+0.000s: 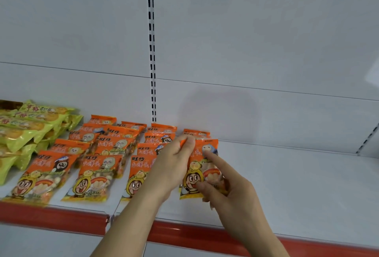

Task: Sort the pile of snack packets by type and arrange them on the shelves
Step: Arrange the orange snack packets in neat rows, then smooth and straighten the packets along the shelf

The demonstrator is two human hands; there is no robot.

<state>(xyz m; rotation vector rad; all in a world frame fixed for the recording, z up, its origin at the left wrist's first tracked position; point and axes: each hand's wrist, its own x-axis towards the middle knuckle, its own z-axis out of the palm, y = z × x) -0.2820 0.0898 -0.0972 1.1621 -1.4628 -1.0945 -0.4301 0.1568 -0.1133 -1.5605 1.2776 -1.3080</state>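
You worked both hands on one orange packet (202, 166) at the right end of the orange rows (98, 160) on the shelf (297, 174): your left hand (174, 162) pinched its top corner, your right hand (227, 185) gripped its lower edge, forefinger pressing its face, apparently to square it with its neighbours. Green packets (26, 127) lay stacked apart, far left.

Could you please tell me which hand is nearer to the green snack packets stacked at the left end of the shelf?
Left. The left hand pinches the top of an orange packet, on the side toward the green snack packets. The right hand holds its far side.
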